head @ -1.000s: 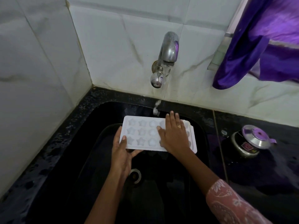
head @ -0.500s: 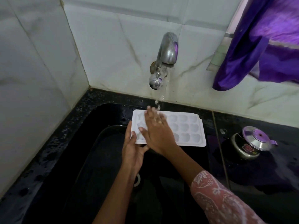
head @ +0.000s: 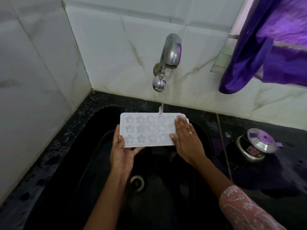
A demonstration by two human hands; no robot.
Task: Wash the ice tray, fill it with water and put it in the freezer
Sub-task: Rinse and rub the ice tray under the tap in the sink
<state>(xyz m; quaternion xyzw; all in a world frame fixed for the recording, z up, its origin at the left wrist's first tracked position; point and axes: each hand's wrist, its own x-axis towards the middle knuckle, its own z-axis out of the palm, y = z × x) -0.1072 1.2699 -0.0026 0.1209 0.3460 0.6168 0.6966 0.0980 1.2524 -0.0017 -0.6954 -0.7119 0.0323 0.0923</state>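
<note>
A white ice tray [head: 146,130] with star and round moulds is held level over the black sink [head: 93,160]. My left hand [head: 122,151] grips its near left corner, thumb on top and fingers underneath. My right hand [head: 186,138] lies flat with straight fingers on the tray's right end, covering the moulds there. Water runs from the steel tap [head: 167,60] on the wall and lands on the tray's far edge, just left of my right hand.
The sink's drain [head: 137,182] lies below my left wrist. A steel pot with a lid [head: 256,144] stands on the black counter at the right. A purple cloth [head: 272,44] hangs at the upper right. White tiled walls close the back and left.
The tray has shifted left under the stream, and my right hand has slid from its left end to its right end. My left hand keeps its hold on the near left corner.
</note>
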